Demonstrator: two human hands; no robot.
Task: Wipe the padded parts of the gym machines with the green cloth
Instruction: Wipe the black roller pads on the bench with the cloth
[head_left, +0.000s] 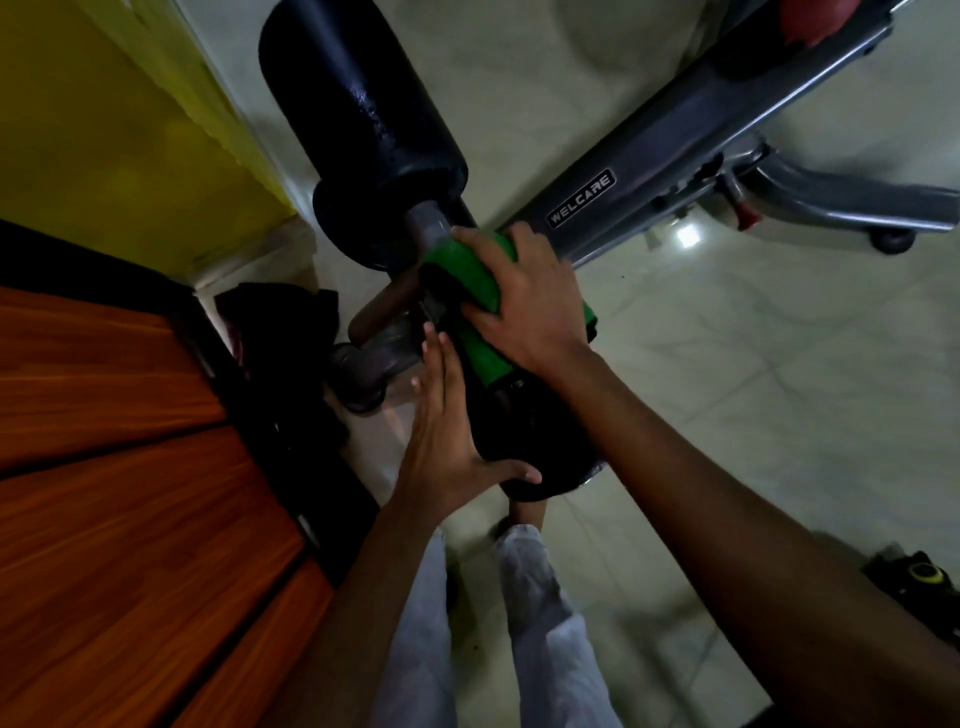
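Far left: orange wooden panelling below a yellow wall. Next, the left hand, reached forward from the bottom of the view, laid flat against the left side of the near black foam roller pad; fingers straight and close together, pointing away and up, thumb hooked across the pad's near rounded end. Nothing pinched, merely steadying. Long axis of that pad ran from near-right to far-left, in line with the far black roller pad beyond the grey bar joining them. Right hand, arm stretched diagonally from the lower right, spread palm-down over the green cloth; fingers curled round it, cloth wrapped over the pad's far end. Rightward, a grey frame marked WELCARE, angled up-right across pale floor tiles.
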